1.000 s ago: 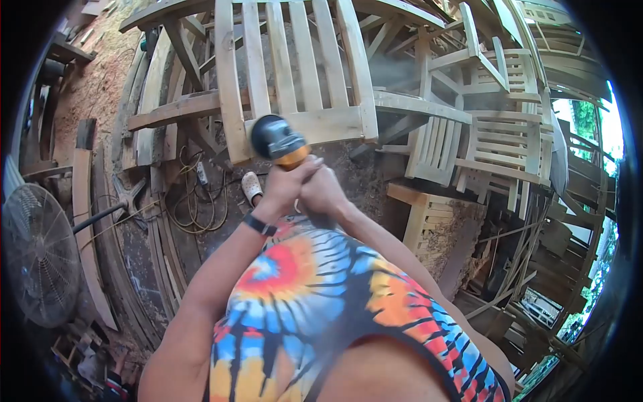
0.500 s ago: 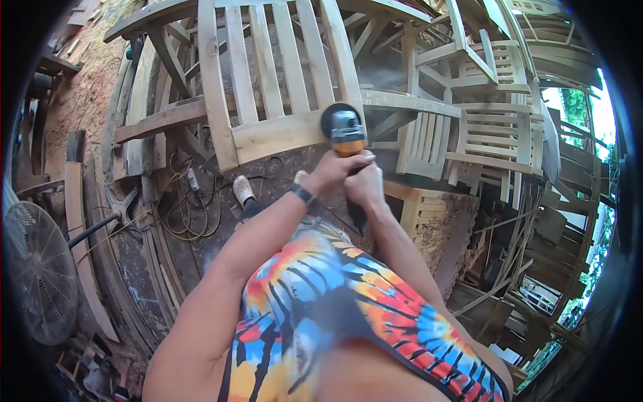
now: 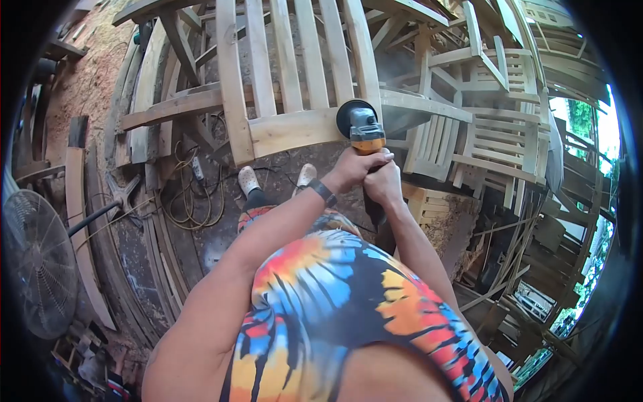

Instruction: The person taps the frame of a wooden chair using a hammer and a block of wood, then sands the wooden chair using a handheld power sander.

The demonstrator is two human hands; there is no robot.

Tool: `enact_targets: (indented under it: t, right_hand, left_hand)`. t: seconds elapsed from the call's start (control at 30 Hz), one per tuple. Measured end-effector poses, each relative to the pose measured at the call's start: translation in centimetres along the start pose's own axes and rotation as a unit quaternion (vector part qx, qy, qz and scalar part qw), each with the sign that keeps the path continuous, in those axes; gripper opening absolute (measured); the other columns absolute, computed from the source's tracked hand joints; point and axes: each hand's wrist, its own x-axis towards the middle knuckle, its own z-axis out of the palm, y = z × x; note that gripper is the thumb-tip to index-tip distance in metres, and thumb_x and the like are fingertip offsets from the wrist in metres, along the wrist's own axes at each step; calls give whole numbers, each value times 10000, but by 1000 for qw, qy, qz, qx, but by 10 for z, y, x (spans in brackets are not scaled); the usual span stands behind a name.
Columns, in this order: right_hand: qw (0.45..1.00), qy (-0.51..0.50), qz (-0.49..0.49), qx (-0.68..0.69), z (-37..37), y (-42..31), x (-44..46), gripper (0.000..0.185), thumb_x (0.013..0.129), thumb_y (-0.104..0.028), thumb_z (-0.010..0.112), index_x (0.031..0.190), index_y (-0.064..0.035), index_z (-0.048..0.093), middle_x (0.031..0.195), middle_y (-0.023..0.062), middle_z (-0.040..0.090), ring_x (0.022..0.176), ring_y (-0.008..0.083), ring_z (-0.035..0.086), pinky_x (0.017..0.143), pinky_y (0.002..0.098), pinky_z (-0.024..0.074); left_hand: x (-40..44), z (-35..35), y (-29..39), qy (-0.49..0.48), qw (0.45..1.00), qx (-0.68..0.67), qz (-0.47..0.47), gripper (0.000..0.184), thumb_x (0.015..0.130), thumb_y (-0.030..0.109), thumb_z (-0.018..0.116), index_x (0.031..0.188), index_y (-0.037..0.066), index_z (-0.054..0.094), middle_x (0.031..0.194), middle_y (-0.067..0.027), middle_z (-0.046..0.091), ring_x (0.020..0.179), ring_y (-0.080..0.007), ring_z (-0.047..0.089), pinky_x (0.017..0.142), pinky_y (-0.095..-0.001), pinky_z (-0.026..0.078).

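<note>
A yellow and black angle grinder (image 3: 368,134) with a round black disc is held between my two hands. My left hand (image 3: 353,169), below a dark wristband, is closed round the front of its body. Just right of it, my right hand (image 3: 385,183) is wrapped round the rear part, whose dark end hangs below. The disc lies at the lower right corner of a slatted wooden chair back (image 3: 295,132), by the joint of the bottom rail and the right upright. Whether disc and wood touch is hard to tell.
Slatted wooden chairs (image 3: 499,144) stand at the right. A large round fan (image 3: 40,261) is at the left, beside long boards (image 3: 84,221). A coiled cable (image 3: 194,201) lies on the floor near my feet. Haze hangs beyond the grinder.
Over the last second the grinder and both hands have moved right along the bottom rail, from its left part to its right corner. Both my shoes now show.
</note>
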Motion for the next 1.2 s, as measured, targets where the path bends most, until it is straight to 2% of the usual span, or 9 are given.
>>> enact_targets:
  t: [0.1, 0.3, 0.5, 0.6, 0.63, 0.67, 0.73, 0.87, 1.2]
  right_hand:
    - [999, -27, -21, 12, 19, -12, -2, 301, 857, -163, 672, 1098, -6, 583, 990, 282, 716, 986, 455, 702, 800, 498, 559]
    - [985, -114, -63, 113, 72, -43, -10, 338, 857, -199, 679, 1118, -13, 572, 1007, 290, 711, 996, 489, 688, 804, 509, 559]
    - [975, -116, -84, 170, 74, -47, -12, 386, 852, -229, 714, 1153, -23, 586, 993, 239, 734, 951, 397, 738, 797, 463, 569]
    - [970, -159, -70, 171, 75, -52, -14, 405, 871, -172, 694, 1231, -12, 599, 1078, 152, 726, 970, 239, 692, 870, 388, 538]
    - [964, -144, -99, 198, 86, -52, -17, 390, 875, -147, 683, 1231, -12, 598, 1089, 153, 721, 981, 234, 685, 880, 383, 533]
    - [964, -147, -99, 198, 92, -45, -17, 390, 875, -147, 683, 1231, -12, 598, 1089, 153, 721, 981, 234, 685, 880, 383, 533]
    - [960, -115, -138, 216, 101, -40, -18, 425, 855, -206, 720, 1215, -19, 592, 1033, 228, 735, 981, 430, 723, 825, 452, 562]
    - [968, -108, -78, 212, 84, -36, -25, 392, 853, -212, 707, 1164, -2, 593, 1024, 259, 725, 973, 441, 720, 808, 472, 563]
    - [970, -101, -55, 215, 89, -38, -40, 400, 857, -244, 721, 1152, -8, 592, 1045, 268, 719, 1007, 438, 712, 808, 475, 561]
  left_hand:
    - [-13, -13, 5, 24, 999, -28, -1, 244, 877, 225, 831, 1034, 52, 759, 990, -12, 748, 893, -107, 691, 834, -292, 542]
    - [-62, -64, 24, 149, 985, 91, 7, 240, 883, 214, 830, 1047, 67, 735, 994, -13, 741, 908, -103, 689, 828, -293, 551]
    - [-58, -58, 29, 165, 973, 162, 9, 288, 867, 259, 840, 1036, 50, 736, 980, -28, 749, 907, -118, 692, 831, -304, 550]
    - [-71, -68, 29, 189, 970, 155, 5, 300, 853, 269, 852, 1028, 52, 739, 980, -29, 749, 905, -115, 690, 832, -307, 549]
    - [-77, -74, 28, 198, 969, 144, 15, 320, 838, 279, 864, 1030, 56, 740, 974, -30, 748, 901, -112, 687, 833, -312, 549]
    - [-81, -71, 31, 200, 969, 143, 15, 320, 838, 279, 864, 1030, 56, 740, 974, -30, 748, 901, -112, 687, 833, -312, 549]
    - [-88, -69, 38, 206, 962, 178, -3, 332, 832, 281, 870, 1034, 52, 739, 981, -31, 746, 907, -115, 687, 832, -311, 548]
    - [-75, -61, 29, 166, 969, 182, -31, 359, 843, 285, 867, 1053, 30, 725, 1014, -41, 741, 921, -122, 685, 841, -304, 546]
    - [-92, -59, 36, 155, 964, 214, -36, 299, 873, 286, 834, 1051, 64, 740, 1007, -30, 742, 907, -104, 682, 835, -291, 537]
